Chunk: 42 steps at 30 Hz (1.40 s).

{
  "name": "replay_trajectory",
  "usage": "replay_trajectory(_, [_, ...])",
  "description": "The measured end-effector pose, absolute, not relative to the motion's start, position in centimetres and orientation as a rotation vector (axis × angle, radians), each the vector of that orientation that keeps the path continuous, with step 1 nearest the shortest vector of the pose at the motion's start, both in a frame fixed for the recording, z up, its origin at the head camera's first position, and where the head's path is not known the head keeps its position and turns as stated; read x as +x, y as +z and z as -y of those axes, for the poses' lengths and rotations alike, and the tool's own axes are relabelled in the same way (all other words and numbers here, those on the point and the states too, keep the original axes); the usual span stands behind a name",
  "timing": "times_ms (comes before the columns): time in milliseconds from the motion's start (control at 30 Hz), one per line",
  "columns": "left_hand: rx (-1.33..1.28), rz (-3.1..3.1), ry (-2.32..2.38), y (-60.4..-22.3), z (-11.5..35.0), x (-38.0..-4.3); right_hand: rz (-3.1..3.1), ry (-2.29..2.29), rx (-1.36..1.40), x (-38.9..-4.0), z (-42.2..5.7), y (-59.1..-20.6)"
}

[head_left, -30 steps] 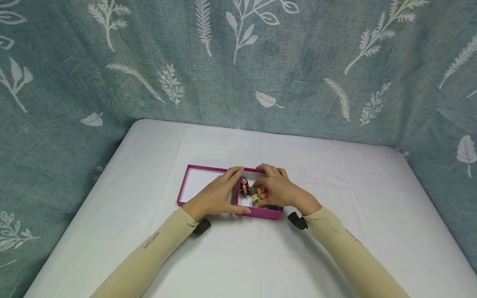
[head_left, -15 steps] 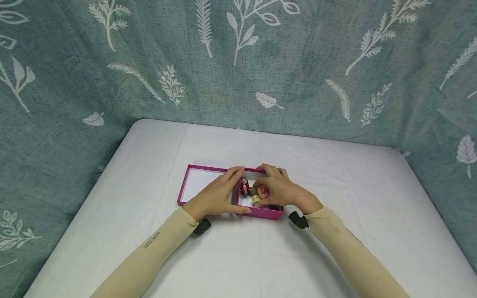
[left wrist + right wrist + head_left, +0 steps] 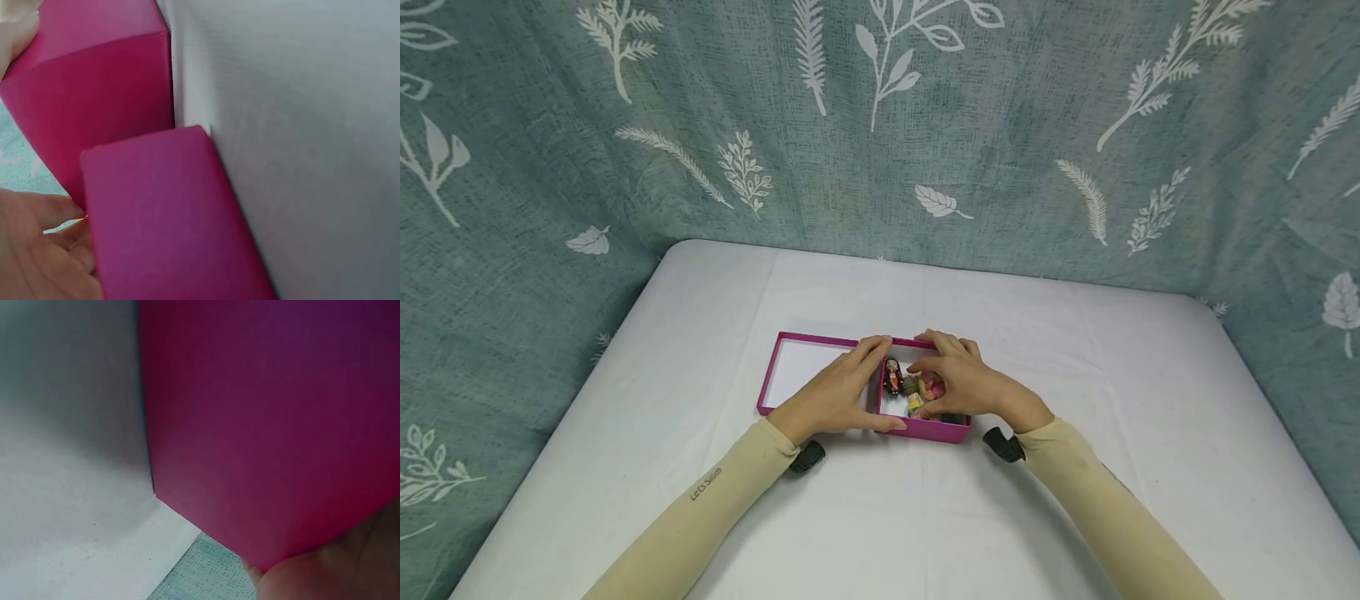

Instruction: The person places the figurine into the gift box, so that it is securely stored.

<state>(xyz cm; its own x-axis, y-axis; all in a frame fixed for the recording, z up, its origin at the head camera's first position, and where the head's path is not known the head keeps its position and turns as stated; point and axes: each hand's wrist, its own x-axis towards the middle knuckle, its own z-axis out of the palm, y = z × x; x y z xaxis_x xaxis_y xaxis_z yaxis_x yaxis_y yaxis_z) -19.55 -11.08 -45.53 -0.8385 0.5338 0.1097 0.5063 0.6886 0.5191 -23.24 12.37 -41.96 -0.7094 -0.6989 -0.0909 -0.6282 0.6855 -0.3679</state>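
Note:
A magenta box (image 3: 931,430) with a white inside stands open near the table's middle. My left hand (image 3: 831,390) grips its left end, thumb along the front wall and fingers at the back rim. Inside lie small doll figurines: a dark-haired one in red (image 3: 892,377), one with a yellow lower part (image 3: 914,402), and a pink-and-yellow one (image 3: 934,387). My right hand (image 3: 972,385) reaches in from the right, thumb and forefinger around the pink-and-yellow figurine, other fingers over the back rim. That hand covers the box's right part. In the right wrist view the box wall (image 3: 262,412) hides the fingertips.
The box's shallow magenta lid (image 3: 801,367), white inside, lies face up against the box's left side, partly under my left hand. A white cloth covers the table (image 3: 880,517). A blue-green leaf-print curtain (image 3: 1000,150) hangs behind and at both sides.
The right wrist has shifted very slightly to the right, and its forefinger has moved a little. The left hand, box and lid stay in place.

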Motion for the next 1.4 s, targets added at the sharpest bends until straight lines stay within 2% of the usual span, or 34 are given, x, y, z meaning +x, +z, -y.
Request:
replay_trajectory(700, [0.844,-2.788,0.89,-45.7,11.1,-19.7,-2.697,-0.605,-1.224,-23.6,-13.7,-42.7])
replay_trajectory(900, [0.873,-2.786,0.942,-44.2,11.7,-19.3,-2.737,-0.662,-1.302,-23.1,-13.6,-42.0])
replay_trajectory(1133, [0.858,-2.868,1.001,-41.7,15.2,-18.4,-2.758,-0.689,-1.324,-21.4,-12.0,-40.5])
replay_trajectory(1400, [0.646,-2.972,0.992,-42.9,21.2,-16.8,-2.756,-0.628,-1.319,-18.4,-8.3,-41.1])
